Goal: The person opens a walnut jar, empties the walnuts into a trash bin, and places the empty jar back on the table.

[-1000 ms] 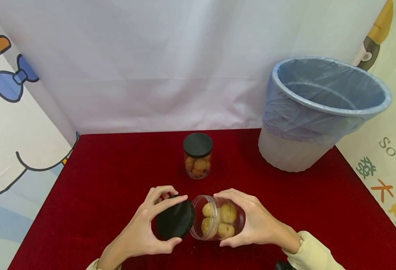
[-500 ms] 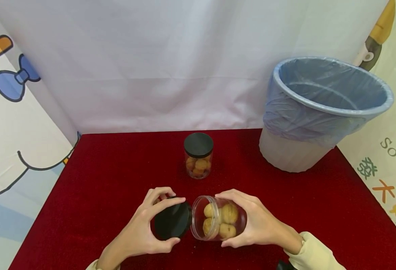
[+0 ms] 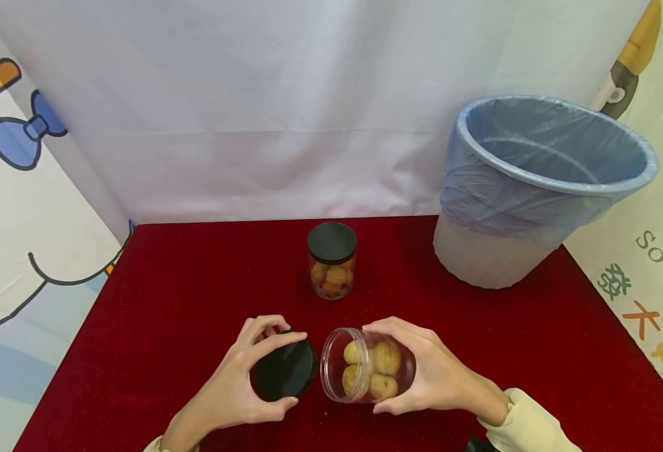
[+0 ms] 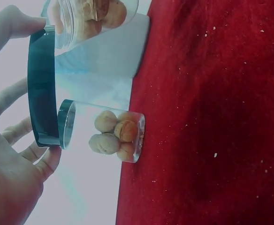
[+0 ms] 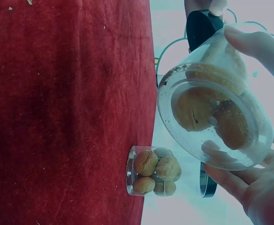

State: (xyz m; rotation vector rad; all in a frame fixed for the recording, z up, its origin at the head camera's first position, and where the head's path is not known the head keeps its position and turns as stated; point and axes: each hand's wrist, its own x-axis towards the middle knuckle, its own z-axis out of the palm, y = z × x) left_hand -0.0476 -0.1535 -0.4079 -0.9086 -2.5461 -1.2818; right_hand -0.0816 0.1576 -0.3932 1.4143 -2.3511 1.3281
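Note:
My left hand (image 3: pixel 240 376) grips a round black lid (image 3: pixel 284 370) by its edge, thumb on the near side and fingers on the far side. To its right, my right hand (image 3: pixel 430 370) holds a clear jar (image 3: pixel 360 392) around its base end. The jar is tilted, its open mouth facing the lid across a narrow gap. Several walnuts (image 3: pixel 387 358) lie inside it. In the right wrist view the jar's bottom (image 5: pixel 214 119) faces the camera, with walnuts showing through. The left wrist view shows the lid (image 4: pixel 42 89) edge-on between thumb and fingers.
A second jar (image 3: pixel 331 276) of walnuts, closed with a black lid, stands upright beyond the hands. At the back right is a bin (image 3: pixel 478 251) with a blue liner. Red cloth (image 3: pixel 207 276) covers the table, with small crumbs (image 4: pixel 215 155) on it. A white curtain (image 3: pixel 264 113) hangs behind.
The lid in my left hand has moved slightly left, away from the jar's mouth. My right hand and jar have shifted a little right, so a gap now shows between them.

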